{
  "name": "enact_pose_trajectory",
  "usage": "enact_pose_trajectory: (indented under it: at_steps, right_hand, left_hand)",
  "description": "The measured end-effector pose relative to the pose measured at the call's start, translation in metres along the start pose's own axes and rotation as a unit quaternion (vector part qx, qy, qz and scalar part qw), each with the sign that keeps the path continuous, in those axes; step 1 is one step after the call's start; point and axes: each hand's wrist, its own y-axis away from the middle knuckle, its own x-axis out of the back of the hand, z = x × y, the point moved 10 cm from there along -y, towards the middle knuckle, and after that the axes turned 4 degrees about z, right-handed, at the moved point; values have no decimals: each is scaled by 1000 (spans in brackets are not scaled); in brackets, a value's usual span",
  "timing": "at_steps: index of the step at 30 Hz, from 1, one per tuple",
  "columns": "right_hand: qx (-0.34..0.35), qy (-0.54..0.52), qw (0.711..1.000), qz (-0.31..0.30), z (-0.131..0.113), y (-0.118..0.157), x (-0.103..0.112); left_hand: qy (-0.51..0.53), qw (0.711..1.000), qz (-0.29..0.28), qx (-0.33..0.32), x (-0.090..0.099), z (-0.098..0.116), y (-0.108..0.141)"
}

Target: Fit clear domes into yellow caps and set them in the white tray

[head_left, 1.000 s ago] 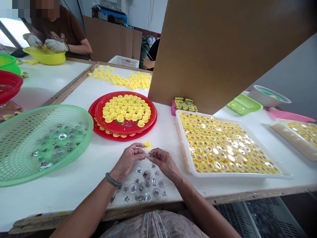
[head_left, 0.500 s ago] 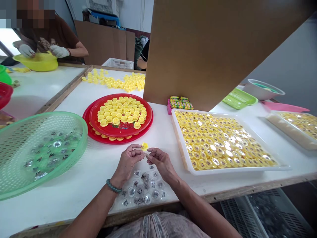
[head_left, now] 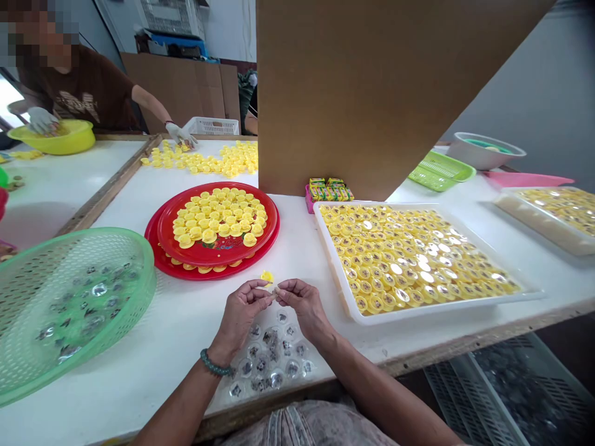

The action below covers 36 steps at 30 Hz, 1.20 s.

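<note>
My left hand (head_left: 242, 316) is closed, pinching a small yellow plastic cup-like piece (head_left: 266, 277) that sticks out past its fingertips. My right hand (head_left: 303, 305) meets it, with thumb and fingers pinched together on something too small to make out. Just below both hands, clear round plastic discs (head_left: 272, 353) with dark printed figures lie on the white table. Beyond the left hand, similar yellow pieces (head_left: 209, 235) sit on a stack of red trays (head_left: 153, 248). To the right, a white tray (head_left: 334, 266) holds rows of yellow pieces capped with printed clear discs.
At left stands a green mesh basket (head_left: 149, 260) with more clear discs. Loose yellow pieces (head_left: 227, 160) lie farther back. A co-worker's gloved hand (head_left: 180, 135) is at them. A large cardboard panel (head_left: 344, 93) rises behind a pink box (head_left: 309, 199). A second tray (head_left: 511, 207) is at right.
My view has shifted slightly. My hands stay together, the fingertips drawn a little closer. The co-worker's one gloved hand has moved from the yellow bowl to the loose yellow pieces.
</note>
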Motion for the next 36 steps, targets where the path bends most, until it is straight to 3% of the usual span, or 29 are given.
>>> enact_pose_trajectory:
  at_steps: [3, 8, 12, 17, 22, 25, 30, 36]
  right_hand:
    - [47, 93, 994, -23, -10, -5, 2]
    - [107, 273, 956, -5, -24, -9, 3]
    - [102, 272, 957, -9, -19, -7, -4]
    - [144, 274, 950, -30, -24, -2, -16]
    - [250, 386, 880, -120, -48, 7, -38]
    - [267, 420, 854, -155, -49, 15, -43]
    - [252, 429, 862, -99, -36, 11, -35]
    - [175, 434, 883, -25, -21, -22, -26]
  left_hand:
    - [-46, 999, -15, 9, -2, -5, 0]
    - [-105, 994, -10, 1, -1, -11, -2]
    - [-57, 998, -3, 12, 2, -14, -1]
    - [-5, 1000, -2, 24, 4, -17, 1]
    - [-66, 997, -17, -24, 7, -8, -2]
    - [-45, 999, -1, -1, 12, -11, -3]
    - [13, 999, 4, 37, 8, -17, -6]
    - [28, 999, 11, 25, 7, -18, -20]
